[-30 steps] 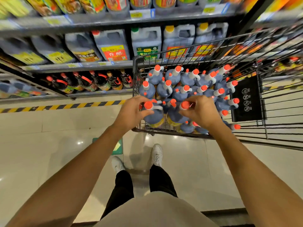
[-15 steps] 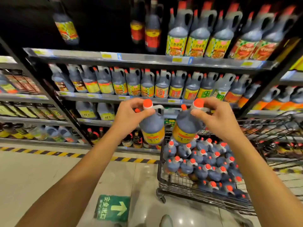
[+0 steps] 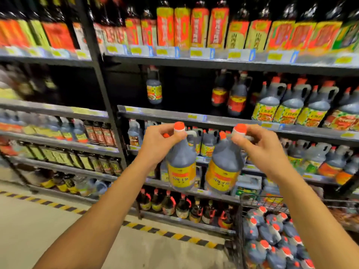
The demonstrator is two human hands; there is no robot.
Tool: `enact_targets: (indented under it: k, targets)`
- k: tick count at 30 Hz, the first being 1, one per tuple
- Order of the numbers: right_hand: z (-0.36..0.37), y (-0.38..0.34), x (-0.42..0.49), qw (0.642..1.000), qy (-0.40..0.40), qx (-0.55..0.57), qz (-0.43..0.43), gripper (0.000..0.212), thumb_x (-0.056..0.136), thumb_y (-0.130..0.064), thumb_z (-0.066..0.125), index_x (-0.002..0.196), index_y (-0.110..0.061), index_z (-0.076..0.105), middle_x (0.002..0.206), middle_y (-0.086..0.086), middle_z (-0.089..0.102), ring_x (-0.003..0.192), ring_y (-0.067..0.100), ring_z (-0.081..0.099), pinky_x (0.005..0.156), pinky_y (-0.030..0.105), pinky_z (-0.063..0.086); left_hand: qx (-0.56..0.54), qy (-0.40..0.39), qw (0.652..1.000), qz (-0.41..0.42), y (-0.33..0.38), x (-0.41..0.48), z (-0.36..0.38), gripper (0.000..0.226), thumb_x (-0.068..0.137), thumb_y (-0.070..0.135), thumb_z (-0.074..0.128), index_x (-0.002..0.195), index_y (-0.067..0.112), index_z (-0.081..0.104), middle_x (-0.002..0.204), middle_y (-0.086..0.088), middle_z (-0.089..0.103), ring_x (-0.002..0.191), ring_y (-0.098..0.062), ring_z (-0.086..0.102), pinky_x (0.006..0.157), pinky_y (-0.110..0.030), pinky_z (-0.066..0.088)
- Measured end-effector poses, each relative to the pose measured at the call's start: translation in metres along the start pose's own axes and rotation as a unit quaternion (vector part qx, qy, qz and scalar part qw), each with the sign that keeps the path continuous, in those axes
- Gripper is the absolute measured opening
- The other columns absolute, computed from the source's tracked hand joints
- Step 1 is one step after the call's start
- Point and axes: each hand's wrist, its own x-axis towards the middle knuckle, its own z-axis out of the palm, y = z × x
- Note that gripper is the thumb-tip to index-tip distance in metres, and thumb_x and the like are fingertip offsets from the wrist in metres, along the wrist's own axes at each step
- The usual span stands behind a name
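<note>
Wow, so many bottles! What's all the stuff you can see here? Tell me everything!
left bottle: one, dark, orange cap, yellow label, held up centre left
right bottle: one, same colours, held up centre right
shopping cart: one, black wire, bottom right
cart bottles: many, dark, orange caps, piled inside it
shelves: several tiers, black, across the back
top-shelf bottles: many, red and yellow labels, top tier
handled jugs: a row, dark, yellow-green labels, second tier right
small bottles: a row, dark, bottom tier
hazard stripe: one, yellow-black, floor below the shelves
floor: one, pale, lower left
left hand: one, bare, holds left bottle's top
right hand: one, bare, holds right bottle's top
</note>
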Motion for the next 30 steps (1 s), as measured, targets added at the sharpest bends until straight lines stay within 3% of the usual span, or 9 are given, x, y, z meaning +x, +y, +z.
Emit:
enact_targets:
  k: [3, 5, 8, 10, 13, 16, 18, 24, 30]
  targets:
    - [0.031, -0.014, 0.02, 1.0, -0.01, -0.007, -0.028, 0.011, 0.094, -0.038, 0.066, 0.104, -0.04, 0.067, 0.101, -0.009, 0.07, 0.095, 0.014, 0.066, 0.079, 0.041, 0.053, 0.019, 0.012, 1.0, -0.001, -0.005, 0.013, -0.031, 0.009, 0.088, 0.031, 0.075, 0.097, 0.031, 0.076, 0.083, 0.018, 0.074, 0.077, 0.007, 0.064, 0.067, -0.012, 0.05]
    - [0.049, -0.02, 0.036, 0.999, -0.02, -0.007, -0.041, 0.012, 0.096, -0.028, 0.066, 0.107, -0.035, 0.066, 0.106, -0.004, 0.069, 0.099, 0.014, 0.065, 0.082, 0.041, 0.053, 0.032, 0.02, 0.999, 0.01, -0.008, 0.024, -0.048, 0.011, 0.088, 0.032, 0.075, 0.096, 0.025, 0.077, 0.071, 0.022, 0.068, 0.067, 0.009, 0.059, 0.061, -0.01, 0.046]
    - [0.073, -0.023, 0.064, 0.999, -0.029, -0.001, -0.039, 0.018, 0.096, -0.027, 0.065, 0.115, -0.028, 0.065, 0.113, -0.004, 0.067, 0.104, 0.009, 0.063, 0.086, 0.033, 0.051, 0.046, 0.024, 0.998, 0.02, -0.014, 0.046, -0.068, 0.008, 0.09, 0.029, 0.072, 0.082, 0.032, 0.074, 0.056, 0.022, 0.055, 0.055, 0.006, 0.049, 0.054, -0.008, 0.038]
    - [0.086, -0.02, 0.085, 0.999, -0.025, -0.004, -0.048, 0.024, 0.096, -0.027, 0.065, 0.118, -0.02, 0.066, 0.11, -0.007, 0.066, 0.097, -0.003, 0.06, 0.08, 0.017, 0.046, 0.053, 0.032, 0.997, 0.035, -0.019, 0.063, -0.078, 0.018, 0.091, 0.028, 0.071, 0.075, 0.036, 0.071, 0.055, 0.018, 0.058, 0.055, 0.003, 0.052, 0.053, -0.009, 0.038]
    - [0.105, -0.013, 0.122, 0.997, -0.018, -0.015, -0.071, 0.022, 0.095, -0.026, 0.066, 0.116, -0.02, 0.067, 0.105, -0.014, 0.064, 0.092, -0.008, 0.059, 0.075, 0.011, 0.042, 0.065, 0.037, 0.996, 0.046, -0.033, 0.092, -0.093, 0.008, 0.092, 0.03, 0.071, 0.091, 0.024, 0.076, 0.068, 0.015, 0.068, 0.066, 0.004, 0.063, 0.059, -0.009, 0.045]
    - [0.122, -0.004, 0.162, 0.995, -0.018, -0.013, -0.098, 0.017, 0.095, -0.026, 0.066, 0.112, -0.026, 0.067, 0.108, -0.012, 0.065, 0.099, 0.002, 0.062, 0.08, 0.022, 0.048, 0.072, 0.039, 0.996, 0.046, -0.05, 0.128, -0.108, 0.008, 0.09, 0.035, 0.071, 0.095, 0.034, 0.077, 0.062, 0.007, 0.057, 0.064, 0.0, 0.049, 0.06, -0.014, 0.046]
    - [0.132, 0.002, 0.19, 0.992, -0.022, -0.02, -0.12, 0.016, 0.095, -0.027, 0.065, 0.112, -0.027, 0.066, 0.107, -0.013, 0.064, 0.099, 0.003, 0.061, 0.079, 0.023, 0.048, 0.087, 0.05, 0.994, 0.048, -0.059, 0.153, -0.115, 0.012, 0.091, 0.035, 0.071, 0.101, 0.033, 0.077, 0.061, 0.012, 0.053, 0.062, 0.001, 0.045, 0.06, -0.014, 0.043]
    - [0.161, 0.011, 0.265, 0.985, -0.008, 0.001, -0.17, 0.014, 0.097, -0.026, 0.064, 0.11, -0.026, 0.065, 0.106, -0.012, 0.063, 0.1, 0.005, 0.061, 0.078, 0.012, 0.044, 0.088, 0.078, 0.99, 0.082, -0.076, 0.22, -0.133, 0.027, 0.091, 0.027, 0.072, 0.117, 0.022, 0.073, 0.09, 0.025, 0.072, 0.083, 0.012, 0.062, 0.071, -0.008, 0.047]
    - [0.191, 0.013, 0.311, 0.974, 0.014, 0.0, -0.225, 0.016, 0.096, -0.022, 0.064, 0.111, -0.025, 0.063, 0.107, -0.01, 0.061, 0.102, 0.009, 0.06, 0.08, 0.015, 0.045, 0.071, 0.089, 0.987, 0.115, -0.095, 0.27, -0.155, 0.033, 0.091, 0.028, 0.07, 0.123, 0.019, 0.07, 0.118, 0.01, 0.071, 0.112, -0.004, 0.064, 0.087, -0.016, 0.051]
